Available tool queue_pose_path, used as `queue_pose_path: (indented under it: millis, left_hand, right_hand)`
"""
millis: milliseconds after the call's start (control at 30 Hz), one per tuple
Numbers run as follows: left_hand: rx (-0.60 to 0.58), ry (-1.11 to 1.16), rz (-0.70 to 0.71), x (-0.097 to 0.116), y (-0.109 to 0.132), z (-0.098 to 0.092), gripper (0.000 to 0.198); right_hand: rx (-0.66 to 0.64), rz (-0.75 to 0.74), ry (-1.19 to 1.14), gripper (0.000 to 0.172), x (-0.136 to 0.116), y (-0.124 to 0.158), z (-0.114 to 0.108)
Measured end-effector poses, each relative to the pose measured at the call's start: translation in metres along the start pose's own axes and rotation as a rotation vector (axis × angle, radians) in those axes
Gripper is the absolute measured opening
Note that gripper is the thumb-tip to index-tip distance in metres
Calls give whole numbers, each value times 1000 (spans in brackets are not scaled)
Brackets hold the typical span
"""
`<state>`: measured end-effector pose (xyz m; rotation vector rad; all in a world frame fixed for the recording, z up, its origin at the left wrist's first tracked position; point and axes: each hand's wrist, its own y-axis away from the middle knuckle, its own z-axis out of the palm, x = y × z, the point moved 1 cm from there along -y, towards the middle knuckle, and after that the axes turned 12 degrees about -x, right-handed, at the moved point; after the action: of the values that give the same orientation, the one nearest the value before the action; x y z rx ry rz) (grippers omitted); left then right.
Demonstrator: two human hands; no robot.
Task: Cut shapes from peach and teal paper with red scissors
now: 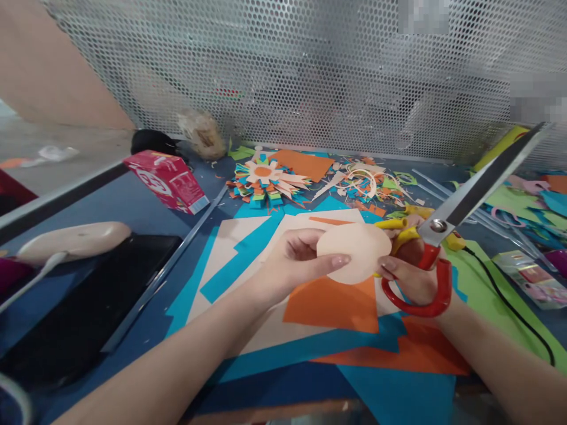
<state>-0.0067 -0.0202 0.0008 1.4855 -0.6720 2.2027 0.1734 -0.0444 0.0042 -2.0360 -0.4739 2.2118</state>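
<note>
My left hand (pixel 296 260) pinches a cream paper circle (pixel 352 251) by its left side, thumb on the front face. The circle is held up above the table, facing me. On its right edge rest the fingertips of my right hand (pixel 407 274), which also carries large scissors (pixel 438 227) hooked over the fingers. Their red handles hang down, and the blades point up and to the right, away from the paper. Below the hands lie an orange sheet (pixel 336 304), cream sheets and blue paper strips (pixel 239 260).
Fringed paper flowers (pixel 263 177) and a heap of paper scraps (pixel 370 183) lie at the back before a perforated metal panel (pixel 305 71). A pink box (pixel 166 180), black phone (pixel 88 307) and white device (pixel 75 239) are left. Right are a black cord (pixel 509 301) and green paper (pixel 491 336).
</note>
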Motion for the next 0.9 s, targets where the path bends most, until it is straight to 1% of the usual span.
queue_pose_path:
  millis: [67, 100, 167, 267, 333, 367, 433, 500, 667, 733, 900]
  left_hand:
    - [11, -33, 16, 0, 0, 1, 14]
    - [37, -58, 28, 0, -1, 1, 14]
    - [135, -113, 81, 0, 0, -1, 19]
    - [317, -157, 204, 4, 0, -4, 25]
    - [395, -161, 259, 7, 1, -5, 23]
    - [416, -158, 277, 8, 1, -6, 21]
    - [435, -150, 299, 9, 2, -5, 17]
    - [429, -134, 306, 9, 2, -4, 14]
    - [372, -88, 276, 8, 3, -1, 20]
    - [364, -69, 274, 9, 4, -1, 22]
    - [366, -34, 281, 9, 3, 0, 17]
  right_hand:
    - [-66, -23, 29, 25, -1, 2, -1]
    - [-102, -42, 55, 26, -1, 3, -1]
    - [-131, -82, 95, 30, -1, 5, -2]
    - [-167, -105, 198, 31, 2, 6, -3]
    - [-152, -100, 273, 31, 7, 6, -4]
    - [-146, -92, 294, 31, 9, 6, -4]
    - [-154, -80, 313, 32, 13, 7, -4]
    - [-187, -72, 329, 32, 14, 9, -3]
    - [-268, 1, 352, 33, 10, 15, 1]
    - [-273, 7, 362, 34, 9, 15, 1]
    - [-257, 33, 423, 37, 5, 13, 1]
